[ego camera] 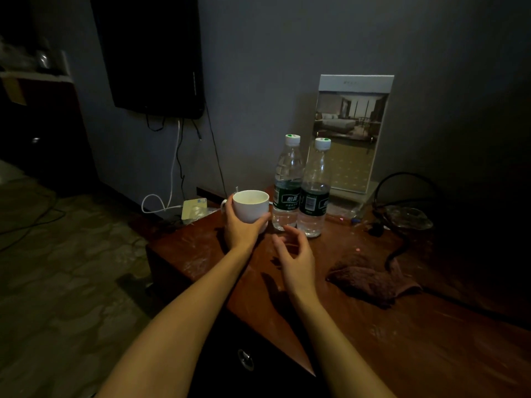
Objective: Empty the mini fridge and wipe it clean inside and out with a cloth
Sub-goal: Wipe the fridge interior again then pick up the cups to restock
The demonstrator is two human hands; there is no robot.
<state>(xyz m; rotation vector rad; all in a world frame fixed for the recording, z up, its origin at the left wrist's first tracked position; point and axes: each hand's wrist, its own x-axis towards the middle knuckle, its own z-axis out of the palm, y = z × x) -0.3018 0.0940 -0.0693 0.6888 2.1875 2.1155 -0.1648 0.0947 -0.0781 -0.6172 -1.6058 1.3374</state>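
Near the far left corner of the reddish-brown wooden tabletop (402, 340), the left hand (241, 228) gripped a white ceramic cup (250, 206). The right hand (296, 259) hovered beside it, fingers loosely curled. Two clear green-labelled plastic water bottles (287, 182) stood behind; a crumpled brown cloth (370, 280) lay rightward.

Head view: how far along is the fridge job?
Done: two water bottles stand on the table, possibly unloaded already. In hand: left hand grips a white mug; right hand hovers empty. Left: cloth lies unused on the table; wiping looks unstarted. Fridge not in view.
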